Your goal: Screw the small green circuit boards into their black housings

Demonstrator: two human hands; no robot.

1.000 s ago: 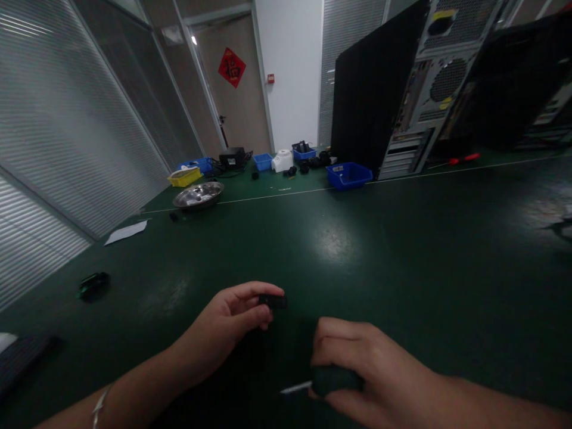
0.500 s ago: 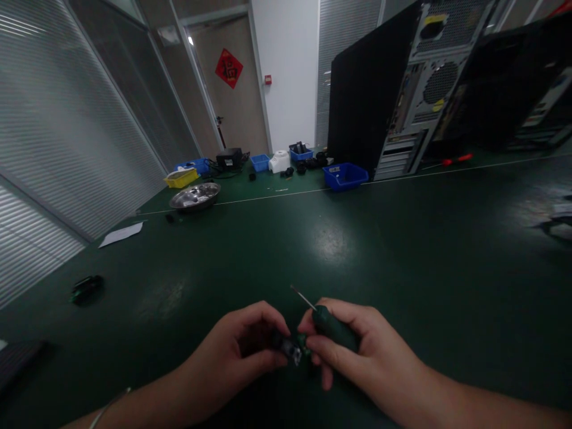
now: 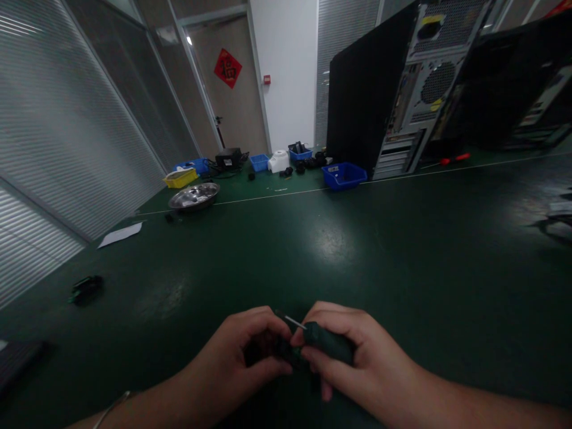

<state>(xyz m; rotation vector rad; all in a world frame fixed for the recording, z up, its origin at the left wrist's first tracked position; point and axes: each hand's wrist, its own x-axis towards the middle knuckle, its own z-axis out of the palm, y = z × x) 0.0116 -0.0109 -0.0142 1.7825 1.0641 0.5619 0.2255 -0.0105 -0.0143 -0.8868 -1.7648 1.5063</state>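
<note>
Close together over the green table, my two hands meet at a small dark part with a bit of green (image 3: 294, 353). My left hand (image 3: 250, 348) pinches the dark part between thumb and fingers; blur and shadow hide its kind. In my right hand (image 3: 353, 351) lies a screwdriver (image 3: 328, 342) with a dark green handle. Its thin metal shaft points up and left, above the part and apart from it. The right thumb and forefinger also touch the green bit of the part.
The green table (image 3: 250, 256) spreads all around. A metal dish (image 3: 195, 196), a yellow bin (image 3: 181, 177) and a blue bin (image 3: 344, 177) stand farther back. Tall computer cases (image 3: 370, 95) rise at back right. A small black-and-green object (image 3: 86, 289) lies left, near a dark keyboard-like slab (image 3: 20, 366).
My hands have come closer together. The screwdriver has moved slightly left and down, its shaft lying flatter. The dark part's bright end is now hidden between the fingers.
</note>
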